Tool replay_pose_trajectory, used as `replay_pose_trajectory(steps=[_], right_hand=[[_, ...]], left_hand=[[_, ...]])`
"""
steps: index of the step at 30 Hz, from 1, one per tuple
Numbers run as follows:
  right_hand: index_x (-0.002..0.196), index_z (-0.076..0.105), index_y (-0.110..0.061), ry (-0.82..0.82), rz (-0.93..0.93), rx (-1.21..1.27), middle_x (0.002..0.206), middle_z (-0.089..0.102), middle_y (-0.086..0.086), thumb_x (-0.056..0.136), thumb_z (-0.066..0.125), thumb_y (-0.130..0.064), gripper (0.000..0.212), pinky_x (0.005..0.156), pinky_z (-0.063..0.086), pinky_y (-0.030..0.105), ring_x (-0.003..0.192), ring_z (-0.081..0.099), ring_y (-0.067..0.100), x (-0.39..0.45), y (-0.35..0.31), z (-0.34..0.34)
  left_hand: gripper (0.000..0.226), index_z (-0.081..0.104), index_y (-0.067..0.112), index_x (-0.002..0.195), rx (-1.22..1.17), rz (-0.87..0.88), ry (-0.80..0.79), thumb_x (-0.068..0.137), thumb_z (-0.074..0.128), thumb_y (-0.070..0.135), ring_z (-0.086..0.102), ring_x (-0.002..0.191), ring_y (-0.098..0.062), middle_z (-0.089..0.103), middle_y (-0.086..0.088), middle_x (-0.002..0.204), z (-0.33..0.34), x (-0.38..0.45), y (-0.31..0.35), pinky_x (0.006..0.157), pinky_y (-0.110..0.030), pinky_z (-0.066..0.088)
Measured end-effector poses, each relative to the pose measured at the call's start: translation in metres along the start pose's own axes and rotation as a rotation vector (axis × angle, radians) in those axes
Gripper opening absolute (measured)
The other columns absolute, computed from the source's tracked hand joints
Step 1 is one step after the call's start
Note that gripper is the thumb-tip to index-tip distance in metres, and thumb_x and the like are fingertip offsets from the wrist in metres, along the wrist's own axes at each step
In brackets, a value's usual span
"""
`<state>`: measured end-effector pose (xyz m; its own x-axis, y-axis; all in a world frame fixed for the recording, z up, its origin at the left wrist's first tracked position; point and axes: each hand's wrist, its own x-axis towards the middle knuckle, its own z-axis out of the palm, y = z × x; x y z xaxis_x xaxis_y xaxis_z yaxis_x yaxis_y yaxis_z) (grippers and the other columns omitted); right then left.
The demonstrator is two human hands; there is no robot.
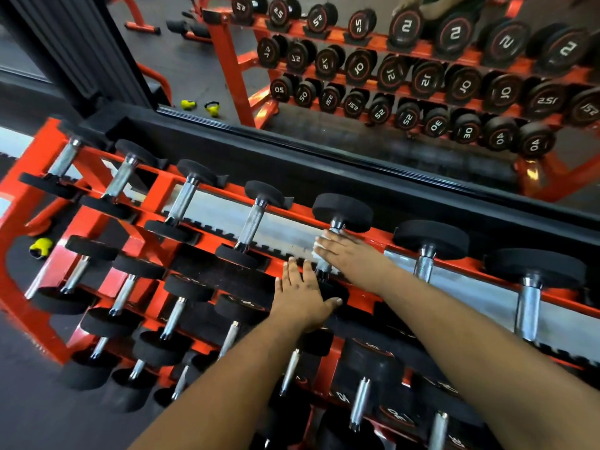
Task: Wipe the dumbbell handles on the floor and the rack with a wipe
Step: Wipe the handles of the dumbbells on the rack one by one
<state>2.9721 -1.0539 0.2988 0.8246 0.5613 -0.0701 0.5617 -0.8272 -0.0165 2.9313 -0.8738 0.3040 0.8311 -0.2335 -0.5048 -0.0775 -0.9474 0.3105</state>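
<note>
An orange three-tier rack (155, 189) holds rows of black dumbbells with steel handles. My right hand (352, 258) lies over the handle (323, 267) of a top-tier dumbbell (342, 211). A white wipe (325, 236) is wrapped between my palm and the bar and peeks out at my fingertips. My left hand (302, 297) rests flat on that dumbbell's near black head, with its fingers straight and spread. The thumb of my right hand is hidden.
Other dumbbells (255, 219) stand on both sides along the top tier, and two lower tiers (177, 315) sit closer to me. A wall mirror (201, 69) behind the rack reflects it. A yellow kettlebell (40, 248) sits on the dark floor at the left.
</note>
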Motion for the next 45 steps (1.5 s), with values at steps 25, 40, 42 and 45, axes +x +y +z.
replay_pose_trajectory(steps=[25, 40, 42, 45], right_hand=[[0.124, 0.061, -0.017, 0.284, 1.103, 1.55, 0.107, 0.067, 0.002, 0.099, 0.046, -0.004, 0.032, 0.075, 0.05, 0.028, 0.098, 0.063, 0.02, 0.035, -0.038, 0.007], [0.112, 0.065, -0.005, 0.116, 1.134, 1.781, 0.094, 0.07, 0.014, 0.093, 0.061, -0.007, 0.019, 0.063, 0.056, 0.029, 0.079, 0.067, 0.025, 0.019, -0.045, -0.001], [0.109, 0.066, -0.004, 0.215, 1.174, 1.862, 0.095, 0.067, 0.017, 0.092, 0.062, -0.007, 0.017, 0.08, 0.058, 0.04, 0.086, 0.065, 0.03, 0.029, -0.034, -0.005], [0.1, 0.065, -0.008, 0.343, 1.235, 1.893, 0.101, 0.066, 0.017, 0.089, 0.066, -0.01, 0.012, 0.094, 0.051, 0.045, 0.096, 0.064, 0.032, 0.052, -0.018, -0.008]], left_hand=[[0.106, -0.012, 0.01, 0.16, 0.019, 0.001, -0.014, 0.094, 0.046, 0.07, -0.017, 0.155, -0.033, -0.022, -0.021, 0.166, -0.003, -0.002, 0.001, 0.126, -0.049, -0.004], [0.104, -0.011, 0.011, 0.161, -0.01, 0.01, -0.008, 0.095, 0.047, 0.068, -0.018, 0.155, -0.033, -0.02, -0.021, 0.166, -0.003, -0.003, 0.0, 0.125, -0.049, -0.006], [0.105, -0.012, 0.011, 0.161, -0.004, 0.009, -0.015, 0.095, 0.047, 0.069, -0.018, 0.155, -0.033, -0.02, -0.021, 0.166, -0.003, -0.004, 0.001, 0.125, -0.049, -0.006], [0.106, -0.013, 0.011, 0.16, 0.007, -0.001, -0.016, 0.094, 0.047, 0.07, -0.018, 0.155, -0.033, -0.02, -0.021, 0.166, -0.004, -0.004, 0.003, 0.125, -0.049, -0.006]])
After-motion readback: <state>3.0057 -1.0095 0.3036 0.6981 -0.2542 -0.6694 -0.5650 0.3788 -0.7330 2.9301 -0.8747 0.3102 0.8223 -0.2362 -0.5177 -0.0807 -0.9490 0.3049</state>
